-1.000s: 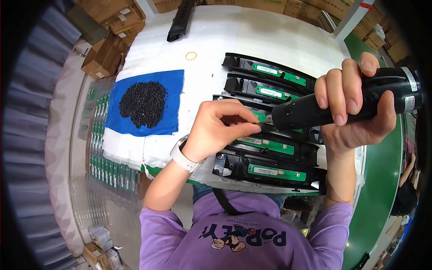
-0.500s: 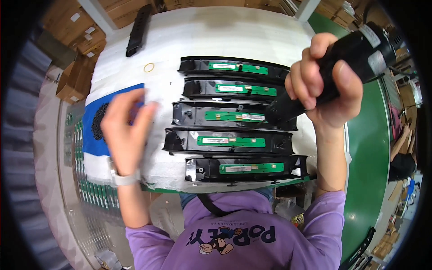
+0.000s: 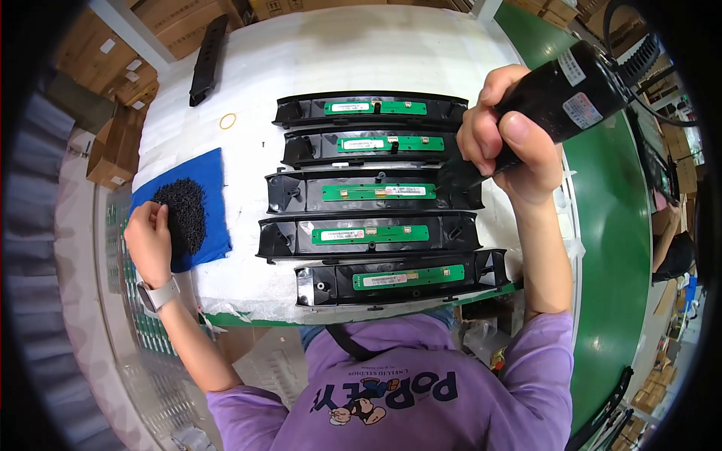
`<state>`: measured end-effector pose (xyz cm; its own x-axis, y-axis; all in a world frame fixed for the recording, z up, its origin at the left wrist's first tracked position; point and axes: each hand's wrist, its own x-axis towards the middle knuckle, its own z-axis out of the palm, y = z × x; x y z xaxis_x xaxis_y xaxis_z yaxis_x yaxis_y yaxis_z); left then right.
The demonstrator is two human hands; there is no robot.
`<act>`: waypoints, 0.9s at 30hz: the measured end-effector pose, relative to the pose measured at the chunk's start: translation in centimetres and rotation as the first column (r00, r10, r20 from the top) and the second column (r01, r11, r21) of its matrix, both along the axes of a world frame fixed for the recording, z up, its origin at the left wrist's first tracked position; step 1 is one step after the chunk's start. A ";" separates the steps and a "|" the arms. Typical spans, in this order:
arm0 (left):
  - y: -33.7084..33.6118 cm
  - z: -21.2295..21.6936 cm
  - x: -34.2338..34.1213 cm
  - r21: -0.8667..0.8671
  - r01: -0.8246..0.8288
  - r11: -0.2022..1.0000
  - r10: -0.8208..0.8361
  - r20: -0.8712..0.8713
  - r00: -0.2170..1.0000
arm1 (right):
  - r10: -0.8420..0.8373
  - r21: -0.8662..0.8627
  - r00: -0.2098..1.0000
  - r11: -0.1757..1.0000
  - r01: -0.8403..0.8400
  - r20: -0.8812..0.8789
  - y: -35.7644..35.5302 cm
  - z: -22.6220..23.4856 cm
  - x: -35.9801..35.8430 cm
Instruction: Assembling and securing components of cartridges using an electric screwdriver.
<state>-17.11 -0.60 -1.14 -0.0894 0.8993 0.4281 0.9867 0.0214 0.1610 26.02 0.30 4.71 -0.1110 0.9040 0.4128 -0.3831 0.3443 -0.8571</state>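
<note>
My right hand (image 3: 511, 135) is wrapped round a black electric screwdriver (image 3: 560, 94), whose cable leaves its upper right end. Its dark tip points down-left at the right end of the middle black plastic housing (image 3: 297, 197). A green circuit board (image 3: 368, 192) lies in that housing, near the tip; I cannot tell whether they touch. My left hand (image 3: 149, 237) is at the left edge of a heap of small black screws (image 3: 184, 214) on a blue cloth (image 3: 216, 177). Its thumb and fingers are pinched together, and what they hold, if anything, is hidden.
More black housings with green boards lie in rows, such as the nearest one (image 3: 481, 278). Another dark housing (image 3: 209, 60) and a yellow rubber band (image 3: 227, 120) lie at the far left of the white-covered table (image 3: 361, 45). Cardboard boxes (image 3: 116, 146) stand beyond its left edge.
My left hand has moved left and down to the screw heap, and its fingers have closed. The screwdriver in my right hand has shifted slightly left, along with the whole scene.
</note>
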 end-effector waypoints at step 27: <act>-2.1 1.2 18.9 0.209 0.774 0.598 0.241 0.874 -0.422 | 0.305 0.406 0.906 0.898 -0.171 -0.294 -2.6 3.8 -1.4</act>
